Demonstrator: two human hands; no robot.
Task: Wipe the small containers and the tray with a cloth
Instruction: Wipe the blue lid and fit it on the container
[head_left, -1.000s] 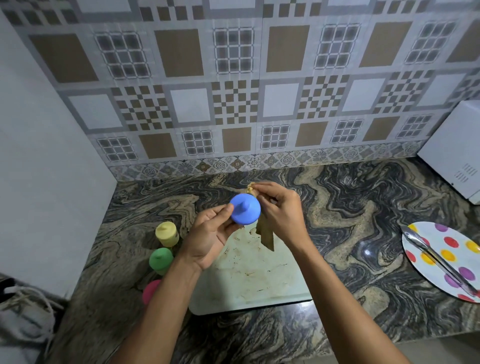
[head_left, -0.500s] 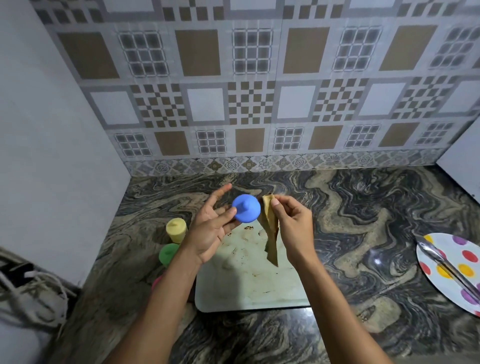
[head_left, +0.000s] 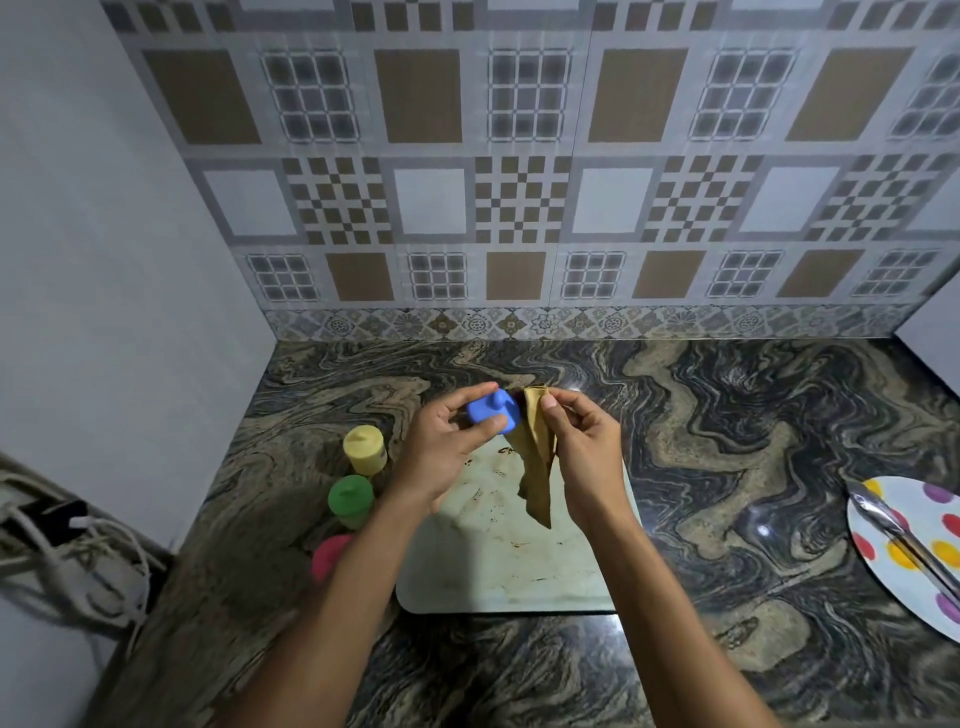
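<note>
Lying in a tangle at the far left edge, white cables (head_left: 67, 561) sit below the plain wall. On the marbled countertop (head_left: 727, 441), three small containers stand in a row just left of the tray: the yellow container (head_left: 364, 449) farthest back, the green container (head_left: 350, 500) in the middle, and the pink container (head_left: 330, 556) nearest, partly hidden behind the left forearm. The left hand (head_left: 441, 457) is raised above the tray's far end and pinches the blue container (head_left: 492, 413) between thumb and fingers, its knobbed top tilted toward the camera. Just right of it hangs the tan cloth (head_left: 537, 467), folded into a narrow strip; whether its upper end touches the blue container cannot be told. The right hand (head_left: 587, 457) grips the cloth near the top with thumb and curled fingers, and the loose end dangles over the tray. The pale tray (head_left: 493, 577) lies flat on the countertop beneath both hands, its surface marked with brown stains. Far to the right, well apart from the tray, a white plate with coloured dots (head_left: 878, 566) rests at the frame's edge with metal tongs (head_left: 904, 540) lying across it.
</note>
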